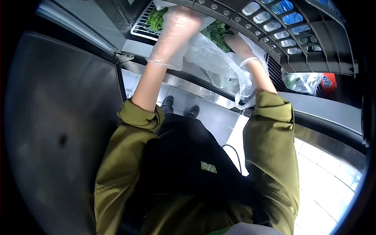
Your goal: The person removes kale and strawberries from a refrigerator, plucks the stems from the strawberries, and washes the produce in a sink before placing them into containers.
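- Both hands wear thin clear gloves and reach up to a wire shelf point(140, 26).
- Left hand point(176, 27) lies with loose fingers on top of the plastic bag point(213, 58); I cannot tell if it grips.
- Right hand point(238, 44) is curled closed on the bag's edge, beside the leafy greens point(217, 33) inside.
- Bag hangs over the shelf's front edge.

Left of the left hand point(176, 31) a big steel door point(58, 117) stands open, dull and smudged. Just beyond that hand a wire shelf point(141, 24) sits inside the fridge, with a steel sill point(196, 87) below it. Above the right hand point(239, 45) is a grey plastic crate point(301, 39). Further right runs a steel counter edge point(329, 111). Lower down, the pale tiled floor point(329, 180) shines under bright light.
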Available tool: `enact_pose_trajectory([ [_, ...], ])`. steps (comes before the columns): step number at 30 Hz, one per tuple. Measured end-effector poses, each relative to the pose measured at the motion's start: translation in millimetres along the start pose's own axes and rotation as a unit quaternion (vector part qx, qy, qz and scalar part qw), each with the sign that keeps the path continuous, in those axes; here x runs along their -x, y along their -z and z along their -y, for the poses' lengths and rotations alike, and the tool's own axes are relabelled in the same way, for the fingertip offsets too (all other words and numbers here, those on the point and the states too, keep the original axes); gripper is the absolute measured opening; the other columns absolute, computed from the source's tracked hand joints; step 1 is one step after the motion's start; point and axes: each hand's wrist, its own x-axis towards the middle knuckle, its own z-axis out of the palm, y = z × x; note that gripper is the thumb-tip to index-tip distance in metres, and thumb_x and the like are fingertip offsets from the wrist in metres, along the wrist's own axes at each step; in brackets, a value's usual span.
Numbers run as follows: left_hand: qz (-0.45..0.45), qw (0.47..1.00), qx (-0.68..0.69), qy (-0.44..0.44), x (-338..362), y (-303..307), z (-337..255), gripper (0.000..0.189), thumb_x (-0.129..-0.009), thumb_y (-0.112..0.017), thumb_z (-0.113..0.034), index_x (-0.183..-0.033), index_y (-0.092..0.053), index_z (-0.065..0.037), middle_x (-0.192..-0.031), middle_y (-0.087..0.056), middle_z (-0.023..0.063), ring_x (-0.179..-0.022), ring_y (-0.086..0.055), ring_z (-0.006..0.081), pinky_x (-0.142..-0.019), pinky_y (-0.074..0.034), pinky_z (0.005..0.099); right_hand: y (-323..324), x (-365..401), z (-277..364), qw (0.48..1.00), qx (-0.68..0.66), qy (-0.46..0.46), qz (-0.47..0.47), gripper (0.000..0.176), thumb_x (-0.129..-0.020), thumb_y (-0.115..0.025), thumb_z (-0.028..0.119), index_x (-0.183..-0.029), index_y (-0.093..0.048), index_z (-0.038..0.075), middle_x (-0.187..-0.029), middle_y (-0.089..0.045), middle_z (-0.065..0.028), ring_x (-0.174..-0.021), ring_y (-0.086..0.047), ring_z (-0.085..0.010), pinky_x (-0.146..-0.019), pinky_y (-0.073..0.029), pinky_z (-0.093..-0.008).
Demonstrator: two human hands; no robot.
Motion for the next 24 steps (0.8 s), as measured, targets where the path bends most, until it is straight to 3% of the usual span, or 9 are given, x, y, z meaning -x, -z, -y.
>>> enact_pose_trajectory([
  [4, -0.065, 0.996, -0.033, -0.061, -5, 13, -14, 0.006, -0.056, -0.059, -0.007, -0.051, -0.058, -0.009, -0.056, -0.058, 0.008, -0.044, -0.057, 0.0224, -0.037, -0.046, 0.0345, 20, 37, -17, 0.999, -0.022, -0.016, -0.031, 0.043, -0.083, -0.055, 0.018, -0.123, -0.045, 0.005, -0.121, -0.051, -0.0143, -0.113, -0.046, -0.0257, -0.099, -0.034, -0.0362],
  [10, -0.024, 0.996, -0.01, -0.085, -8, 8, -28, 0.003, -0.06, -0.059, -0.009, -0.058, -0.062, -0.007, -0.054, -0.057, 0.0089, -0.045, -0.057, 0.0242, -0.042, -0.049, 0.0359, 23, 55, -21, 0.998, 0.009, -0.063, 0.0, 0.042, -0.085, -0.055, 0.016, -0.124, -0.045, 0.003, -0.121, -0.051, -0.0126, -0.112, -0.047, -0.024, -0.1, -0.035, -0.0358],
  [13, -0.013, 0.98, -0.004, -0.2, -6, 12, -33, 0.005, -0.061, -0.059, -0.009, -0.063, -0.062, -0.006, -0.056, -0.058, 0.011, -0.047, -0.059, 0.0248, -0.047, -0.05, 0.0359, 27, 60, -22, 0.998, -0.003, -0.053, -0.023, 0.043, -0.084, -0.056, 0.018, -0.123, -0.047, 0.004, -0.12, -0.052, -0.0122, -0.111, -0.048, -0.024, -0.099, -0.036, -0.0361],
  [14, -0.008, 0.983, 0.003, -0.184, -4, 8, -35, 0.008, -0.063, -0.059, -0.01, -0.065, -0.062, -0.003, -0.057, -0.059, 0.0118, -0.049, -0.059, 0.0244, -0.05, -0.051, 0.0357, 28, 62, -21, 0.998, -0.007, -0.05, -0.029, 0.043, -0.084, -0.057, 0.019, -0.123, -0.047, 0.004, -0.119, -0.053, -0.0121, -0.111, -0.048, -0.024, -0.098, -0.036, -0.0362],
  [17, 0.012, 0.982, 0.144, 0.12, -9, 37, -66, 0.008, -0.064, -0.058, -0.01, -0.065, -0.063, -0.004, -0.058, -0.06, 0.0124, -0.048, -0.059, 0.0242, -0.047, -0.05, 0.0366, 28, 65, -20, 0.998, -0.009, -0.043, -0.046, 0.043, -0.083, -0.058, 0.021, -0.121, -0.049, 0.005, -0.118, -0.054, -0.0117, -0.11, -0.049, -0.024, -0.097, -0.037, -0.0364],
  [18, 0.002, 0.998, 0.046, 0.048, -3, 28, -73, 0.01, -0.067, -0.056, -0.012, -0.066, -0.064, -0.005, -0.059, -0.06, 0.012, -0.047, -0.059, 0.0256, -0.044, -0.048, 0.0367, 28, 64, -19, 0.998, -0.007, -0.04, -0.051, 0.043, -0.082, -0.059, 0.022, -0.121, -0.049, 0.005, -0.118, -0.054, -0.0115, -0.11, -0.049, -0.024, -0.097, -0.037, -0.0365],
  [21, 0.183, 0.953, 0.241, 0.037, 6, 36, -100, 0.014, -0.07, -0.054, -0.014, -0.074, -0.065, -0.006, -0.065, -0.063, 0.0115, -0.061, -0.062, 0.0311, -0.059, -0.05, 0.0424, 26, 56, -16, 0.997, 0.007, -0.028, -0.066, 0.043, -0.081, -0.061, 0.024, -0.119, -0.051, 0.006, -0.117, -0.055, -0.0112, -0.109, -0.05, -0.024, -0.096, -0.038, -0.0368],
  [22, 0.342, 0.911, 0.197, 0.115, 8, 36, -102, 0.018, -0.074, -0.051, -0.015, -0.079, -0.065, -0.005, -0.076, -0.065, 0.0144, -0.074, -0.063, 0.0322, -0.071, -0.049, 0.042, 25, 51, -15, 0.997, 0.014, -0.023, -0.07, 0.043, -0.081, -0.061, 0.024, -0.119, -0.052, 0.007, -0.116, -0.055, -0.011, -0.108, -0.05, -0.024, -0.096, -0.038, -0.0369],
  [24, 0.431, 0.881, 0.153, 0.12, 8, 36, -92, 0.021, -0.076, -0.05, -0.017, -0.081, -0.066, -0.005, -0.083, -0.065, 0.0168, -0.081, -0.062, 0.032, -0.074, -0.048, 0.0405, 23, 41, -15, 0.996, 0.032, -0.013, -0.08, 0.044, -0.08, -0.062, 0.026, -0.118, -0.053, 0.007, -0.115, -0.056, -0.0108, -0.108, -0.051, -0.024, -0.095, -0.038, -0.0371],
])
